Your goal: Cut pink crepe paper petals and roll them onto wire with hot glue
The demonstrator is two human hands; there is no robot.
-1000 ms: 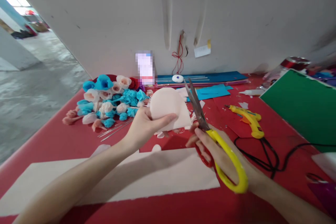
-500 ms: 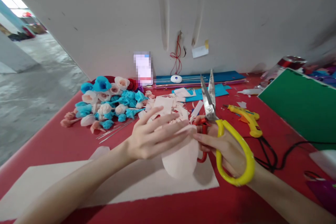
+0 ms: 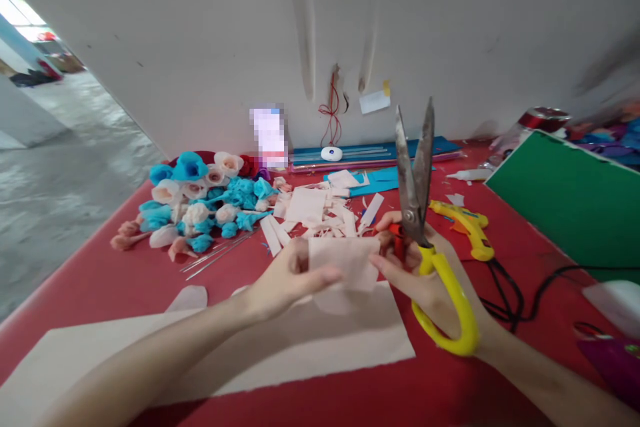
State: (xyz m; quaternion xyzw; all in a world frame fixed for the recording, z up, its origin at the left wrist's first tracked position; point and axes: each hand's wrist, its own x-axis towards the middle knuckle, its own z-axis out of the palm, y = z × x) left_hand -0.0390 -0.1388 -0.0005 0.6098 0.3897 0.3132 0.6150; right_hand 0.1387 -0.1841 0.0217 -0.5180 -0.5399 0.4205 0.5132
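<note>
A small pale pink piece of paper [image 3: 353, 260] is held up between my two hands, straight along its top edge. My left hand [image 3: 287, 277] grips its left side, thumb in front and fingers partly hidden behind. At the right edge, the thumb and fingertips of my right hand [image 3: 425, 273] pinch the same paper. That hand also carries scissors [image 3: 413, 210], with a yellow handle loop and a red one, blades apart and pointing up. Beneath lies a large pale paper sheet [image 3: 280, 347], partly covered by my left forearm.
Pale paper scraps [image 3: 307, 207] lie behind my hands. Paper flowers [image 3: 200, 203] in blue, white and pink are heaped at left beside thin wires [image 3: 220, 253]. On the right are a yellow glue gun [image 3: 470, 230], its black cord and a green board [image 3: 575, 200]. A phone [image 3: 269, 137] leans on the wall.
My left hand has gone from spread fingers over the rounded paper to gripping its left side. The paper now shows a straight top edge. The scissors have risen slightly and shifted right.
</note>
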